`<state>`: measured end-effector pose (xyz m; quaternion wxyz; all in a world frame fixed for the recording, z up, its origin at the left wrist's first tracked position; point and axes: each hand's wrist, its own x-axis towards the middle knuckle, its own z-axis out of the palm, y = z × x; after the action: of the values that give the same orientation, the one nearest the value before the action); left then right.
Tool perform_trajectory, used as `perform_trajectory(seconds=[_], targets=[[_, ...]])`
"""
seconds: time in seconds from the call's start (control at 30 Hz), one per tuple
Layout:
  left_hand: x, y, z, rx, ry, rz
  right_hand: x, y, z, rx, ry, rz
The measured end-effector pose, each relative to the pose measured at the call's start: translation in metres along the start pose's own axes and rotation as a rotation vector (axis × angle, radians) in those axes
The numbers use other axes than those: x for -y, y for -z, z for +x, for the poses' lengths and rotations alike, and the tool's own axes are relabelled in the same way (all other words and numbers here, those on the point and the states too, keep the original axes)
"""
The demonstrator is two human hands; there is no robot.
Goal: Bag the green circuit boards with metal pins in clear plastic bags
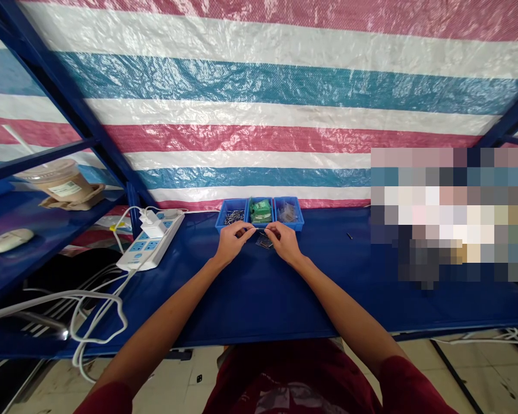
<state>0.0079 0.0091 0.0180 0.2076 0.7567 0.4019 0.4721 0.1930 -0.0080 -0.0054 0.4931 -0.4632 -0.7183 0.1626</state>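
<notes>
Thin rod (260, 229) bridging left grip (233, 242) and right grip (285, 242).

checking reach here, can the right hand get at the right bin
Probably yes: the right bin sits open-topped just beyond the right hand, with nothing visible blocking the way. The hand's grip, though, looks taken up by a thin piece also held by the left hand.

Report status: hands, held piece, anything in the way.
Left hand and right hand pinching a thin piece, too small to identify. Small clear packet visible between hands. Nearest obstacles: three blue bins just behind.
</notes>
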Motion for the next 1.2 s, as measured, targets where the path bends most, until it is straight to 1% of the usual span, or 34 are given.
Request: perform_trajectory(seconds=[0.27, 0.53, 0.73, 0.8, 0.9, 0.97, 1.03, 1.13, 1.2], targets=[[-0.001, -0.001, 0.0, 0.062, 0.017, -0.069, 0.004, 0.002, 0.0, -0.016, 0.029, -0.029], [0.0, -0.002, 0.0, 0.087, 0.034, -0.059, 0.006, 0.003, 0.0, 0.003, 0.019, -0.043], [-0.003, 0.001, 0.0, 0.162, 0.068, -0.184, 0.004, 0.003, 0.001, 0.016, 0.033, -0.042], [-0.001, 0.001, 0.001, 0.114, 0.09, -0.218, 0.004, 0.003, 0.001, 0.007, 0.034, -0.039], [0.003, 0.001, 0.003, -0.074, 0.132, -0.186, 0.004, 0.004, 0.002, -0.029, 0.028, -0.042], [0.007, 0.003, 0.005, -0.208, 0.142, -0.087, 0.002, 0.005, 0.003, -0.045, 0.013, -0.066], [0.01, 0.008, 0.008, -0.302, 0.126, 0.065, 0.0, 0.005, 0.003, -0.03, -0.014, -0.113], [0.018, 0.016, 0.012, -0.382, 0.075, 0.294, -0.004, 0.006, 0.004, 0.041, -0.099, -0.221], [0.023, 0.019, 0.014, -0.391, 0.055, 0.382, -0.006, 0.007, 0.004, 0.099, -0.16, -0.293]])
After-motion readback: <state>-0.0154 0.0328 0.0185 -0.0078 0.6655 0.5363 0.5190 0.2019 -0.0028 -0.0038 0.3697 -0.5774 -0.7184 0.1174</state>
